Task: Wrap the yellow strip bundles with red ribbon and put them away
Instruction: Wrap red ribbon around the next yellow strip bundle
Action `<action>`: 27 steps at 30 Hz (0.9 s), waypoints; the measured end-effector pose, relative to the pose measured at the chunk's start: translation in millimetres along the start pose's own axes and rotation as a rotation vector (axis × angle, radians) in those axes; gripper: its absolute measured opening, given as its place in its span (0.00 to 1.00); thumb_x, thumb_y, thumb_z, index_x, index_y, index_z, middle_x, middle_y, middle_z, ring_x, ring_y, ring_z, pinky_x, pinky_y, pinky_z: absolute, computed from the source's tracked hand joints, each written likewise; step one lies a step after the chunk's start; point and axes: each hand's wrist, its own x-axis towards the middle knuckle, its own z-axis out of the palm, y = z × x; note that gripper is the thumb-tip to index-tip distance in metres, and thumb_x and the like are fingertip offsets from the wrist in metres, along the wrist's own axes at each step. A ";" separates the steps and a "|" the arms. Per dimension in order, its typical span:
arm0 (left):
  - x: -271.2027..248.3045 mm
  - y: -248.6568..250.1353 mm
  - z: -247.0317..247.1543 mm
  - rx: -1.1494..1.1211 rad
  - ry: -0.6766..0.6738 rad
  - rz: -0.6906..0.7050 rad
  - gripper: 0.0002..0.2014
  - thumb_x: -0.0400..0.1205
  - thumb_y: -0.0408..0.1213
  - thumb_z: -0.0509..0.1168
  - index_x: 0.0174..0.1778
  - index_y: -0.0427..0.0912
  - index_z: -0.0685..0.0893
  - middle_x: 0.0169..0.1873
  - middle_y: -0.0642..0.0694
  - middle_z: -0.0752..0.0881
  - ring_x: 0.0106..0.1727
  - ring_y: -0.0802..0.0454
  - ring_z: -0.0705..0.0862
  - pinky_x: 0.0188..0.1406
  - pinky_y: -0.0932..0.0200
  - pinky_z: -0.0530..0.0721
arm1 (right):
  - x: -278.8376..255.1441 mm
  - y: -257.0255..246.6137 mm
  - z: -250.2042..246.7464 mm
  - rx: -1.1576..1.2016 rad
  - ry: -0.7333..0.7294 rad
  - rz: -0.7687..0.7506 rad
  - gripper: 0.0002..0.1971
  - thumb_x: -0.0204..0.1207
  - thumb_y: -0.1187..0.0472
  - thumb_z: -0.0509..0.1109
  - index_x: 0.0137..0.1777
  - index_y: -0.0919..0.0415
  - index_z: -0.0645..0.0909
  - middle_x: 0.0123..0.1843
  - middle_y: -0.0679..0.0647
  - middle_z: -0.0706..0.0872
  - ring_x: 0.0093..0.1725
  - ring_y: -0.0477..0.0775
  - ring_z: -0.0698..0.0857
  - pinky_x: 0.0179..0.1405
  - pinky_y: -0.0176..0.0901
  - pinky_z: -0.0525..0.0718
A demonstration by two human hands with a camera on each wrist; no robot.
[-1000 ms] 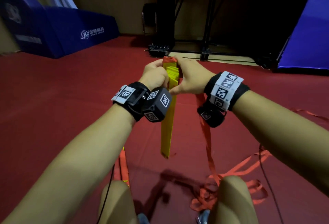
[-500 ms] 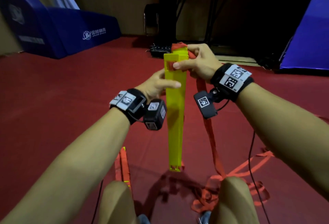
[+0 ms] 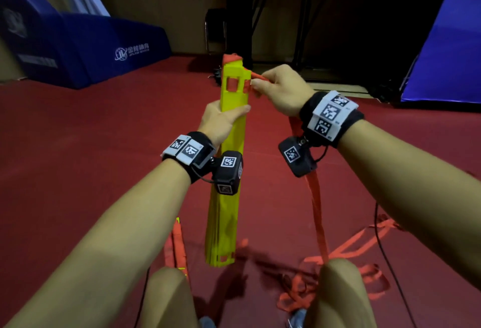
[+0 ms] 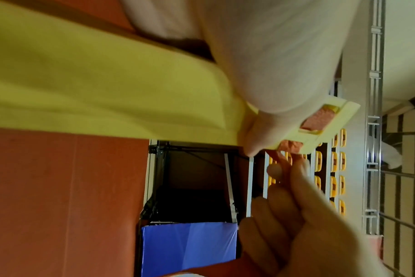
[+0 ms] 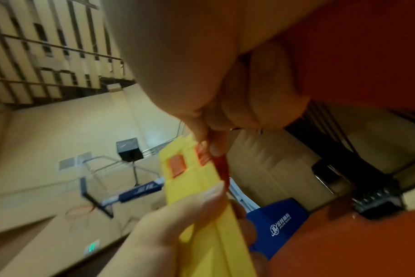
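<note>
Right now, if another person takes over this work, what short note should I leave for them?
Left hand grips the yellow strip bundle in its upper part and holds it upright.
Right hand pinches the red ribbon at the bundle's top end.
Done: ribbon sits in the top slots; its loose length hangs to a heap on the red floor.
To do: wind the ribbon round the bundle, then put it away.

Left hand [image 3: 221, 119], right hand [image 3: 281, 90]: bare. Each wrist: black band [image 3: 308, 105] carrying white coded tags [image 3: 330, 113]; black tagged camera module [image 3: 298, 158]; thin black cable [image 3: 322, 152]. Forearms unsleeved. Possibly grey footwear [image 3: 207, 323] at lower edge.
</note>
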 end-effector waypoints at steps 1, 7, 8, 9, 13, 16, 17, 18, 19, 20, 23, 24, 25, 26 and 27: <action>-0.1 -0.2 -0.7 0.030 0.019 0.008 0.06 0.74 0.48 0.79 0.43 0.53 0.92 0.41 0.49 0.94 0.44 0.47 0.91 0.50 0.49 0.88 | -1.4 -4.3 2.2 -0.077 0.009 -0.004 0.18 0.87 0.52 0.65 0.40 0.61 0.86 0.30 0.53 0.80 0.32 0.48 0.79 0.33 0.44 0.70; -9.2 7.3 -3.5 0.157 0.066 0.056 0.14 0.77 0.47 0.77 0.57 0.51 0.89 0.47 0.48 0.92 0.47 0.51 0.89 0.42 0.56 0.84 | -16.2 -20.9 13.5 -0.149 0.087 -0.028 0.21 0.85 0.48 0.61 0.35 0.61 0.79 0.30 0.54 0.77 0.35 0.62 0.80 0.34 0.47 0.69; -9.6 8.8 0.3 0.205 0.088 0.061 0.15 0.76 0.47 0.74 0.57 0.48 0.88 0.47 0.44 0.91 0.48 0.47 0.89 0.42 0.54 0.84 | -20.1 -24.8 18.4 -0.172 0.103 -0.033 0.23 0.84 0.43 0.62 0.35 0.62 0.79 0.30 0.54 0.77 0.34 0.61 0.79 0.34 0.48 0.70; -10.5 11.3 5.2 0.276 0.115 0.060 0.15 0.75 0.48 0.69 0.54 0.44 0.86 0.47 0.40 0.90 0.50 0.40 0.89 0.44 0.50 0.85 | -23.9 -29.2 23.6 -0.197 0.125 -0.033 0.28 0.82 0.37 0.62 0.34 0.62 0.77 0.29 0.54 0.77 0.31 0.58 0.78 0.32 0.48 0.70; -20.6 16.2 23.5 0.547 0.189 0.059 0.11 0.82 0.41 0.62 0.58 0.41 0.77 0.49 0.38 0.87 0.55 0.32 0.87 0.53 0.39 0.87 | -21.2 -37.8 38.2 -0.229 0.219 0.079 0.36 0.70 0.21 0.63 0.32 0.57 0.70 0.32 0.53 0.77 0.31 0.55 0.77 0.28 0.47 0.70; -26.2 11.5 28.5 0.511 0.130 0.075 0.20 0.81 0.40 0.65 0.67 0.43 0.69 0.54 0.37 0.87 0.56 0.31 0.87 0.53 0.39 0.87 | -9.8 -26.1 36.6 -0.129 0.265 0.149 0.30 0.75 0.30 0.66 0.33 0.59 0.74 0.32 0.53 0.78 0.36 0.60 0.80 0.35 0.45 0.70; -27.0 11.2 28.2 0.509 0.080 0.084 0.21 0.82 0.40 0.67 0.67 0.43 0.67 0.55 0.36 0.86 0.57 0.31 0.86 0.52 0.41 0.86 | -8.9 -20.2 35.3 -0.052 0.269 0.141 0.28 0.77 0.35 0.68 0.33 0.62 0.78 0.30 0.53 0.78 0.35 0.60 0.81 0.33 0.45 0.69; -26.4 10.7 26.7 0.500 0.039 0.086 0.22 0.81 0.42 0.69 0.66 0.43 0.68 0.55 0.37 0.86 0.56 0.32 0.86 0.51 0.43 0.85 | -9.7 -14.8 32.9 0.041 0.261 0.136 0.26 0.79 0.39 0.70 0.34 0.64 0.82 0.28 0.52 0.79 0.33 0.56 0.81 0.31 0.46 0.70; -27.0 11.5 24.8 0.470 0.014 0.087 0.24 0.79 0.45 0.73 0.65 0.44 0.70 0.55 0.39 0.87 0.56 0.35 0.86 0.51 0.44 0.84 | -10.4 -9.6 31.6 0.140 0.248 0.130 0.23 0.79 0.43 0.72 0.37 0.65 0.86 0.28 0.52 0.81 0.32 0.52 0.80 0.30 0.44 0.72; -27.0 12.4 23.7 0.420 0.001 0.082 0.28 0.74 0.49 0.77 0.64 0.45 0.73 0.54 0.43 0.88 0.55 0.39 0.87 0.52 0.46 0.85 | -11.8 -5.8 30.7 0.237 0.237 0.125 0.21 0.79 0.46 0.73 0.39 0.66 0.88 0.29 0.52 0.83 0.31 0.49 0.80 0.31 0.42 0.74; -27.6 8.5 23.0 0.201 0.014 0.094 0.37 0.59 0.54 0.84 0.63 0.48 0.81 0.52 0.51 0.90 0.52 0.53 0.90 0.53 0.48 0.88 | -13.1 -0.9 33.5 0.460 0.243 0.110 0.25 0.73 0.43 0.75 0.41 0.71 0.88 0.36 0.55 0.87 0.36 0.48 0.82 0.39 0.45 0.77; -27.7 6.5 23.9 0.163 0.012 0.094 0.37 0.60 0.50 0.86 0.63 0.46 0.80 0.52 0.50 0.90 0.50 0.54 0.89 0.52 0.49 0.88 | -13.8 -1.7 34.0 0.488 0.240 0.101 0.27 0.71 0.42 0.75 0.41 0.72 0.88 0.36 0.56 0.87 0.36 0.49 0.81 0.39 0.46 0.77; -27.9 5.1 25.0 0.147 0.006 0.094 0.35 0.64 0.45 0.87 0.63 0.44 0.79 0.52 0.49 0.89 0.50 0.54 0.88 0.50 0.51 0.87 | -14.9 -3.4 33.3 0.489 0.232 0.093 0.27 0.72 0.42 0.75 0.41 0.72 0.87 0.35 0.56 0.86 0.36 0.48 0.80 0.39 0.46 0.76; -26.9 2.4 25.2 0.141 -0.002 0.095 0.34 0.67 0.41 0.86 0.64 0.42 0.76 0.51 0.48 0.88 0.50 0.53 0.88 0.49 0.54 0.86 | -16.6 -5.0 32.0 0.460 0.215 0.092 0.25 0.75 0.44 0.75 0.40 0.72 0.87 0.33 0.55 0.84 0.33 0.45 0.79 0.37 0.43 0.75; -26.8 0.2 24.7 0.137 -0.013 0.103 0.33 0.69 0.41 0.85 0.65 0.43 0.74 0.52 0.48 0.87 0.51 0.52 0.87 0.50 0.53 0.86 | -17.3 -5.8 29.9 0.411 0.202 0.092 0.23 0.78 0.46 0.75 0.39 0.71 0.86 0.31 0.53 0.81 0.29 0.42 0.76 0.32 0.39 0.73</action>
